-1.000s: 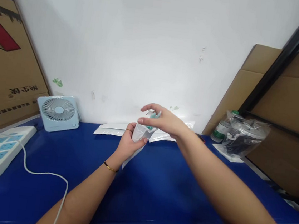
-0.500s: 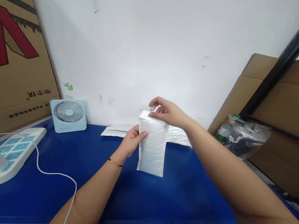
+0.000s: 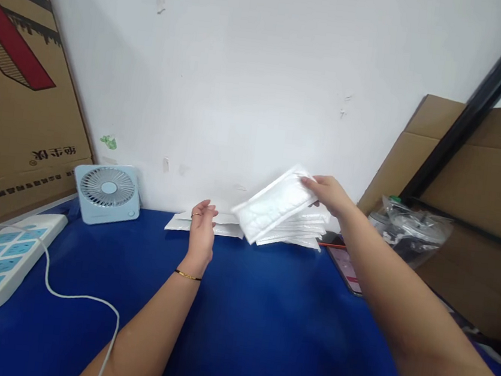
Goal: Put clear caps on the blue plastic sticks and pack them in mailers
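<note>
A white bubble mailer (image 3: pixel 273 204) hangs tilted in the air, its upper right end pinched by my right hand (image 3: pixel 326 192). Beneath and behind it lies a stack of white bubble mailers (image 3: pixel 294 235) against the wall. My left hand (image 3: pixel 204 222) is raised over the table, fingers partly curled and apart, with nothing in it. Just behind that hand a flatter pile of white mailers (image 3: pixel 227 230) rests on the blue table (image 3: pixel 253 321).
A light blue fan (image 3: pixel 107 194) stands at the left, near a white power strip (image 3: pixel 11 263) whose cable crosses my left forearm. At the right are a phone (image 3: pixel 346 270), a clear plastic bag (image 3: pixel 417 231) and cardboard (image 3: pixel 480 196) behind a black post.
My left hand has let go of the mailer and moved left. My right hand has carried it right, tilting it from upright over the stack. The phone has come into view.
</note>
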